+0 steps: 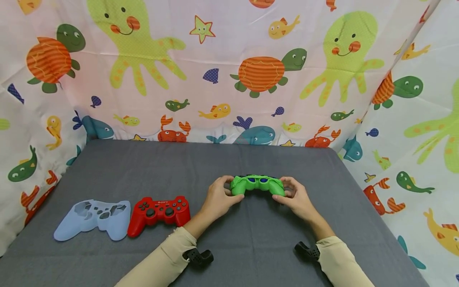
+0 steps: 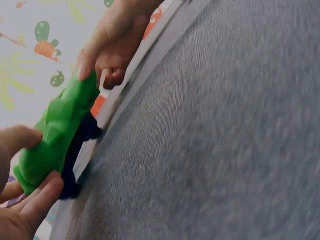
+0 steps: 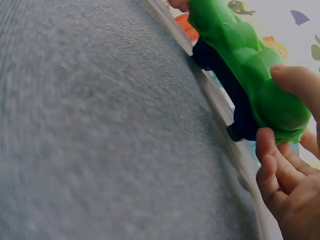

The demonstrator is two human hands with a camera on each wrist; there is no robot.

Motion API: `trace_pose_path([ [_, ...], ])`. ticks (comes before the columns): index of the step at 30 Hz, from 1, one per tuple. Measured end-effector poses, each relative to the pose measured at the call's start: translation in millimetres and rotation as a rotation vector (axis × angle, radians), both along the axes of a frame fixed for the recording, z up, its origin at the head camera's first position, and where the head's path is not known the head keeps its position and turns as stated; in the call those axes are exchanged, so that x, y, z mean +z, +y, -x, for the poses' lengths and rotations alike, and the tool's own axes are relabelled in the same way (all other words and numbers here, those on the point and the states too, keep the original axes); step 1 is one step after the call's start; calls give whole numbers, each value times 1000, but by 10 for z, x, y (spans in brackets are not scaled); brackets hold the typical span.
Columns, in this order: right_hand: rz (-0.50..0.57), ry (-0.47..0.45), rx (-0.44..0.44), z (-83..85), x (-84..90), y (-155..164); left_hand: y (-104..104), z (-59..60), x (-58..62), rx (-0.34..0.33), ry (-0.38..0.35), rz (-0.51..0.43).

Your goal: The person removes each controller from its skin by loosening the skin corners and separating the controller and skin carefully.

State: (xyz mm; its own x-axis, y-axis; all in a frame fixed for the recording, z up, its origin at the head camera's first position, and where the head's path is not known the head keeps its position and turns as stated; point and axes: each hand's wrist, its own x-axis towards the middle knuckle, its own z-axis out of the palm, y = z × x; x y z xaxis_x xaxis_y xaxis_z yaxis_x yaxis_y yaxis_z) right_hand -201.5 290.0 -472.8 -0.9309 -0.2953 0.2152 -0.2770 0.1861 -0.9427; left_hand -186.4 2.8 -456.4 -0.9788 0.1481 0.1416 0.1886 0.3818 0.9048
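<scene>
A dark blue game controller (image 3: pixel 231 85) in a green silicone cover (image 1: pixel 256 183) is held up by both hands over the middle of the table. My left hand (image 1: pixel 216 198) pinches its left end between thumb and fingers. At the other end, my right hand (image 1: pixel 297 198) grips it the same way. The wrist views show the green cover wrapped over the grips, with the controller's dark blue face and sticks turned toward the cloth. The covered grips point toward me in the head view.
On the left of the grey-clothed table (image 1: pixel 143 167) lie a pale blue silicone controller cover (image 1: pixel 87 223) with cut-out holes and a red Sony game controller (image 1: pixel 138 223), side by side. A curtain (image 1: pixel 215 52) printed with sea animals hangs behind and at both sides.
</scene>
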Motion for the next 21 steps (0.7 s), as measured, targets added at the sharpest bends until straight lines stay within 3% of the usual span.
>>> trace_pose_path([
  [11,-3,14,-67,11,-19,-54,14,5,2,77,46,15],
  [17,-10,12,-80,1,-7,-51,-38,44,-18,26,75,61],
  [21,-7,4,-80,-5,2,-44,-54,54,-20,-15,54,77],
])
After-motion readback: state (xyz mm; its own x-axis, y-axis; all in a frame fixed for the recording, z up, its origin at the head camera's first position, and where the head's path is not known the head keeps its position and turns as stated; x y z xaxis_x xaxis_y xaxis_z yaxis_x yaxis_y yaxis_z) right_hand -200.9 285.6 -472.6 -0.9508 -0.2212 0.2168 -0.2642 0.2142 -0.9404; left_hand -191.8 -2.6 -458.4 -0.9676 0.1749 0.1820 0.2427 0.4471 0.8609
